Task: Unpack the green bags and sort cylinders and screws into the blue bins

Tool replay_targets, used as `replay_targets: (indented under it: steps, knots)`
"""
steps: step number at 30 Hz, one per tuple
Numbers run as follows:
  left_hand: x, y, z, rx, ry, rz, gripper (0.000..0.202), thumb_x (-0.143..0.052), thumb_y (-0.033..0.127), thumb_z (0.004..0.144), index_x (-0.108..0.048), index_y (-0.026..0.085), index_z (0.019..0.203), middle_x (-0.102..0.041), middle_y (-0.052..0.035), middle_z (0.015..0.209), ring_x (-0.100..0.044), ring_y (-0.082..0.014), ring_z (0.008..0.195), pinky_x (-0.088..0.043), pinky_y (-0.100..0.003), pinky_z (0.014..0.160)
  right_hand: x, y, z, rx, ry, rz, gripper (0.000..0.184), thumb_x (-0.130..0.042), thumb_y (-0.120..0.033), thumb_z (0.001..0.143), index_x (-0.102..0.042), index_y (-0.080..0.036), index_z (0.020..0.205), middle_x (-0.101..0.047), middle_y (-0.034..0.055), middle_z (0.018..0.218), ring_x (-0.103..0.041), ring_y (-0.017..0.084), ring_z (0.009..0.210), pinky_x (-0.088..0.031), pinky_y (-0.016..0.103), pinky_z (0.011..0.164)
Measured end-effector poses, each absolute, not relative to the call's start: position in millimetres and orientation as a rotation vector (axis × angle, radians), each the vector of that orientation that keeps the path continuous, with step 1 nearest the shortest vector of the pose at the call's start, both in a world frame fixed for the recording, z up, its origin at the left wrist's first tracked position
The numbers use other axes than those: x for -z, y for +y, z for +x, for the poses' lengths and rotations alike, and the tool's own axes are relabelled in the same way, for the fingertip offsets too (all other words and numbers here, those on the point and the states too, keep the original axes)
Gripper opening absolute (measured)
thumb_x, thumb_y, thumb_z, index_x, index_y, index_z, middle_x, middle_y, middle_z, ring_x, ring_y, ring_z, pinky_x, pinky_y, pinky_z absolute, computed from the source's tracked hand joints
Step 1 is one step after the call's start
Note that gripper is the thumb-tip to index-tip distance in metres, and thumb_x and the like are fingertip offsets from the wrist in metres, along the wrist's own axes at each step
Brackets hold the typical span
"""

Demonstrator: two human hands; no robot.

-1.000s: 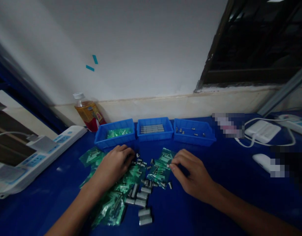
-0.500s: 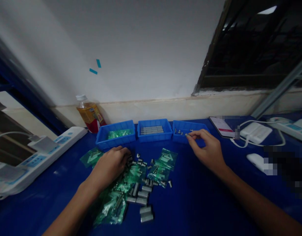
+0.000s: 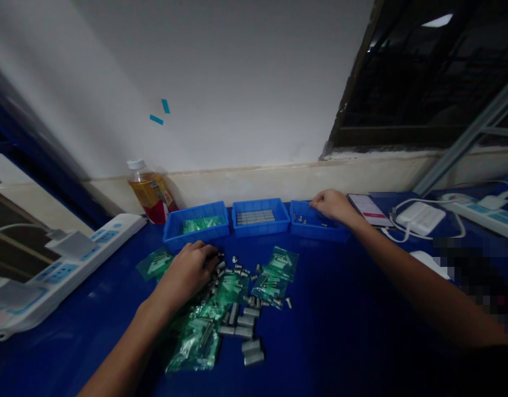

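Observation:
My left hand (image 3: 193,268) lies over a heap of small metal screws (image 3: 238,268), fingers curled down; what is under the fingertips is hidden. My right hand (image 3: 331,204) is over the right blue bin (image 3: 320,232), thumb and fingers pinched near its back wall. Whatever the pinch holds is too small to make out. A few screws (image 3: 301,219) lie inside this bin. Green plastic bags (image 3: 196,342) with thin metal parts spread around my left forearm. Short grey metal bars (image 3: 250,346) lie to the right of the bags.
The middle blue bin (image 3: 260,229) contains rows of grey bars, the left blue bin (image 3: 196,236) green bags. A drink bottle (image 3: 150,193) stands behind. At left is a power strip (image 3: 80,259); at right are a phone (image 3: 367,209) and a white charger (image 3: 421,218) with cables.
My right hand has moved away from me, from the bin's front area to its back wall. The screw seen at its fingertips no longer shows. My left hand has stayed over the screws.

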State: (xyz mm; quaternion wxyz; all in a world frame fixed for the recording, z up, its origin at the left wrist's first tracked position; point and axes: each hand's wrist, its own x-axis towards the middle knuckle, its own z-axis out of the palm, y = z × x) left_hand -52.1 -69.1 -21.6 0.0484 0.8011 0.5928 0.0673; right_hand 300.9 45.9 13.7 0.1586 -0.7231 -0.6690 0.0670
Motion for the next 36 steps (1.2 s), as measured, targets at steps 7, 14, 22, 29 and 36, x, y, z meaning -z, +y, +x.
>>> replay_targets:
  steps: [7,14,22,29,36]
  knots:
    - [17,-73,-53,-0.39,1.786,2.374,0.02,-0.043,0.03,0.088,-0.06,0.02,0.093,-0.065,-0.006,0.094,-0.06,-0.0227,0.089,-0.044,-0.031,0.079,-8,51,280,-0.122,-1.968,-2.212,0.018,-0.063,-0.033,0.072,-0.071,-0.017,0.072,-0.07,0.013,0.08,-0.065,0.026,0.077,-0.043,0.03,0.06]
    - [13,-80,-36,-0.785,1.581,2.262,0.024,-0.039,0.03,0.092,-0.057,0.018,0.102,-0.066,-0.0069,0.102,-0.062,-0.0197,0.093,-0.047,-0.031,0.084,0,47,278,-0.067,-2.017,-2.214,0.021,-0.062,-0.036,0.073,-0.072,-0.019,0.078,-0.069,0.0136,0.084,-0.066,0.028,0.078,-0.044,0.033,0.061]
    - [17,-89,-20,-0.874,1.446,2.157,0.029,-0.041,0.022,0.09,-0.045,0.016,0.118,-0.066,-0.0071,0.097,-0.064,-0.0169,0.084,-0.05,-0.028,0.074,-4,-19,246,0.063,-2.025,-1.576,0.025,-0.049,-0.036,0.086,-0.066,-0.018,0.092,-0.065,0.005,0.071,-0.06,0.018,0.066,-0.044,0.029,0.062]
    - [12,-109,0,-0.786,1.094,2.086,0.033,-0.037,0.024,0.095,-0.034,0.018,0.127,-0.064,-0.006,0.093,-0.062,-0.0154,0.085,-0.048,-0.028,0.076,24,-105,199,-0.017,-2.458,-0.885,0.012,-0.047,-0.022,0.09,-0.056,-0.018,0.098,-0.063,0.0059,0.086,-0.057,0.019,0.08,-0.042,0.034,0.075]
    - [12,-111,-1,-0.837,1.078,2.157,0.026,-0.048,0.024,0.09,-0.047,0.021,0.116,-0.063,-0.0015,0.087,-0.06,-0.0133,0.078,-0.047,-0.024,0.069,25,-100,197,-0.166,-2.32,-0.94,0.014,-0.041,-0.021,0.093,-0.054,-0.018,0.088,-0.06,0.0037,0.076,-0.055,0.017,0.072,-0.041,0.031,0.068]
